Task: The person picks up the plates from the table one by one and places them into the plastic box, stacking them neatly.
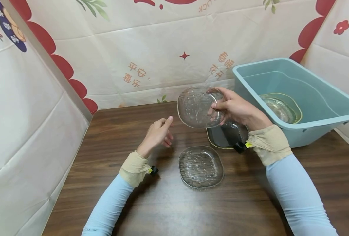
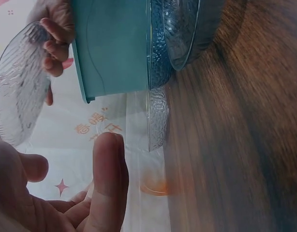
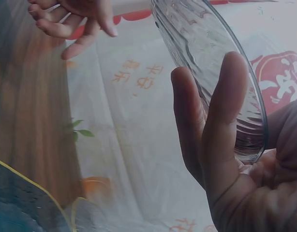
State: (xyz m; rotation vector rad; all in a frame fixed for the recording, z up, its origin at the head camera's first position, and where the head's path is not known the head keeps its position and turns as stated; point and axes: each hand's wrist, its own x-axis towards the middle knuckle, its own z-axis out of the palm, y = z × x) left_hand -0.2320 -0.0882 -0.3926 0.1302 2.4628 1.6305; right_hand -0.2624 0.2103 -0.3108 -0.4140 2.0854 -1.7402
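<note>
Up it hangs: the clear, ribbed glass dish with rounded corners (image 1: 192, 106), tilted above the bench (image 1: 109, 147), its right edge pinched between the thumb and fingers of the right hand (image 1: 234, 106). Over to the left hand (image 1: 157, 133), relaxed, thumb out, poised near the dish's lower left. Below sits a second clear, textured glass dish (image 1: 200, 167); behind it, a gold-rimmed glass dish (image 1: 220, 133), partly covered. Right of these, a pale blue-green plastic tub (image 1: 313, 131) holds another gold-rimmed dish (image 1: 280, 106).
</note>
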